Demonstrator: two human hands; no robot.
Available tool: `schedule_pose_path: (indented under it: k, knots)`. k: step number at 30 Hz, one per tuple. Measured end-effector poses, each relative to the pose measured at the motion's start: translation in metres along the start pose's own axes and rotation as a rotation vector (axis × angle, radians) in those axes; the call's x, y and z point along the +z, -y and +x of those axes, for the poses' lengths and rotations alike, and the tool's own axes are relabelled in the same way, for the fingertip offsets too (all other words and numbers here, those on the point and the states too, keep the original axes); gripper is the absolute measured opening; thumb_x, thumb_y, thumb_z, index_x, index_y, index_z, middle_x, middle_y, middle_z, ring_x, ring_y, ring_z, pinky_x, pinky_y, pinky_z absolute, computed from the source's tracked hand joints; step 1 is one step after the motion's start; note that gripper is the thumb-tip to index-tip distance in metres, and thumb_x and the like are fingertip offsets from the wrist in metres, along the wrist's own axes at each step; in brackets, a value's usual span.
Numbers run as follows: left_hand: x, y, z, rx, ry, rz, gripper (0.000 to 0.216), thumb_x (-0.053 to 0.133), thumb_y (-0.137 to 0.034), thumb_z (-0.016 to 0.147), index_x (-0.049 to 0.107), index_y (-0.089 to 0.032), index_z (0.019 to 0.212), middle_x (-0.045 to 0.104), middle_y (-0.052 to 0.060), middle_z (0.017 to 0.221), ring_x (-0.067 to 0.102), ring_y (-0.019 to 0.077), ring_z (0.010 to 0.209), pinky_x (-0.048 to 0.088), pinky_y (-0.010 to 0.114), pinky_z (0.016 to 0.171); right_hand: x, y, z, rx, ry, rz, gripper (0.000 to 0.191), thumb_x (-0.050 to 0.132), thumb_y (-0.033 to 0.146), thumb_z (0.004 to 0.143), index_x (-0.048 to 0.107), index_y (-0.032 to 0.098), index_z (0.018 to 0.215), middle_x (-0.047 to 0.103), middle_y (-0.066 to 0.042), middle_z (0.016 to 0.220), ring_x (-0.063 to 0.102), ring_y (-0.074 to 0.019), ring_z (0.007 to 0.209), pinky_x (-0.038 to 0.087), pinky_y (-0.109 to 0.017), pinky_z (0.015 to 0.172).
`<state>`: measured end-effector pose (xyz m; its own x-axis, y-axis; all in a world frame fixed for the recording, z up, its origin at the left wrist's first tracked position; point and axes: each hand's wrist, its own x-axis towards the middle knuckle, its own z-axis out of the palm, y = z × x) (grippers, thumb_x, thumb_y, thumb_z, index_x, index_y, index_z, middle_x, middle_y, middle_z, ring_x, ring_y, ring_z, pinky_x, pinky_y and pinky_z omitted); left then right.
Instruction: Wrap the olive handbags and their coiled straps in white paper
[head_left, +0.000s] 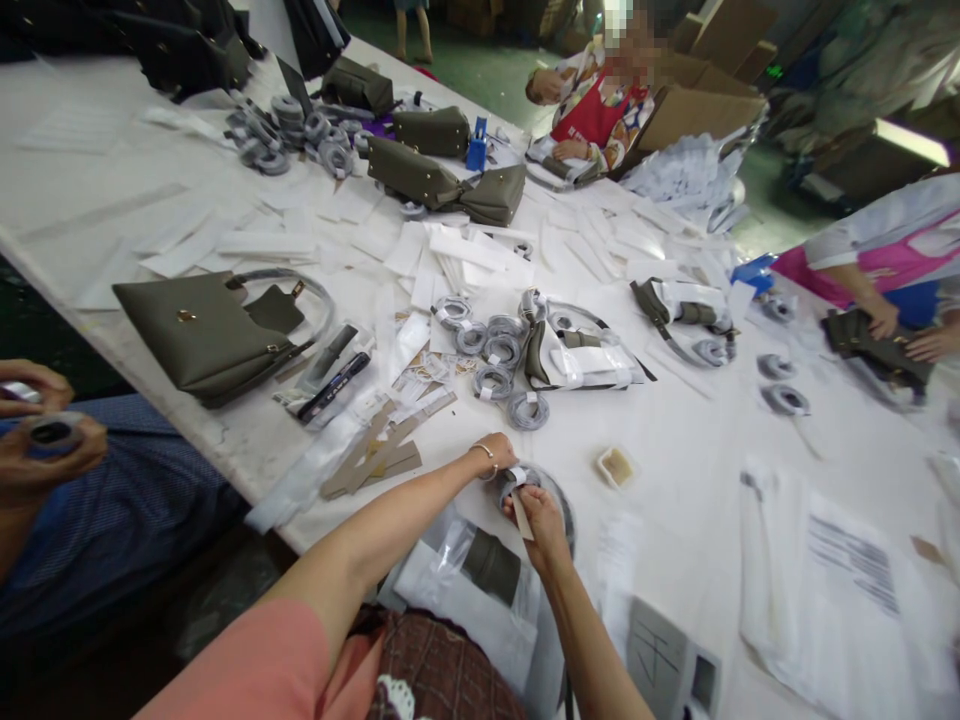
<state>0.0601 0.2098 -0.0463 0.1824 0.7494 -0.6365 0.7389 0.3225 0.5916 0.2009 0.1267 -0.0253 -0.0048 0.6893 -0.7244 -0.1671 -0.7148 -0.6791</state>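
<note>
Both hands, left hand (496, 455) and right hand (541, 512), are pinching a coiled strap (519, 478) near the table's (697, 450) front edge; the paper band (522, 516), probably loose, could be slipping and letting it uncoil.

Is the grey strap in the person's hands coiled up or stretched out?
Coiled: the grey strap forms a tight ring between the left hand and right hand.

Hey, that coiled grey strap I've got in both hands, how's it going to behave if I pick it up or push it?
The coiled strap is probably floppy: it keeps its shape only by a white band. It looks light, since the left hand and right hand pinch it with fingertips. Lying flat like the other coils, it would likely slide, not roll.
</note>
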Motion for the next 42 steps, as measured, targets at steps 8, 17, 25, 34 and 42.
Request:
schedule_pose_path:
  k: [8, 17, 25, 34, 42]
  knots:
    - [-0.008, 0.001, 0.002, 0.042, -0.222, -0.007, 0.024, 0.05, -0.032, 0.087, 0.072, -0.024, 0.096, 0.072, 0.006, 0.102, 0.064, 0.0213, 0.1, 0.045, 0.027, 0.083, 0.012, -0.013, 0.005, -0.328, 0.042, -0.098, 0.053, 0.073, 0.027, 0.06, 0.057, 0.021, 0.11, 0.068, -0.008, 0.109, 0.066, -0.0217, 0.097, 0.053, -0.036, 0.087]
    - [-0.01, 0.003, 0.004, 0.091, -0.306, -0.114, 0.022, 0.054, -0.031, 0.086, 0.073, -0.024, 0.093, 0.073, 0.002, 0.096, 0.064, 0.0171, 0.09, 0.045, 0.022, 0.078, 0.009, 0.006, 0.016, -0.863, 0.035, -0.927, 0.019, 0.052, 0.023, 0.084, 0.07, 0.024, 0.09, 0.059, -0.004, 0.08, 0.055, -0.0188, 0.076, 0.047, -0.033, 0.075]
    - [-0.005, 0.006, 0.0, 0.174, -0.337, -0.244, 0.025, 0.049, -0.026, 0.085, 0.072, -0.02, 0.088, 0.072, -0.001, 0.086, 0.062, 0.0128, 0.08, 0.044, 0.019, 0.074, 0.001, 0.032, 0.034, -1.098, 0.064, -1.16, 0.008, 0.054, 0.022, 0.087, 0.062, 0.022, 0.088, 0.063, -0.009, 0.113, 0.053, -0.0241, 0.106, 0.041, -0.04, 0.094]
    - [-0.001, 0.002, -0.002, 0.144, -0.368, -0.293, 0.024, 0.048, -0.026, 0.084, 0.071, -0.019, 0.087, 0.071, -0.001, 0.083, 0.061, 0.0137, 0.078, 0.044, 0.021, 0.073, -0.001, 0.035, 0.036, -0.94, 0.2, -1.168, 0.006, 0.053, 0.026, 0.086, 0.058, 0.023, 0.082, 0.061, -0.004, 0.082, 0.053, -0.021, 0.083, 0.041, -0.032, 0.077]
    - [0.02, 0.006, -0.032, 0.213, -0.296, -0.259, 0.02, 0.051, -0.025, 0.084, 0.07, -0.019, 0.082, 0.071, 0.001, 0.087, 0.06, 0.0141, 0.082, 0.043, 0.022, 0.077, -0.018, 0.028, 0.035, -0.712, 0.073, -0.941, 0.021, 0.06, 0.039, 0.081, 0.057, 0.023, 0.069, 0.058, 0.002, 0.065, 0.053, -0.016, 0.065, 0.041, -0.028, 0.066]
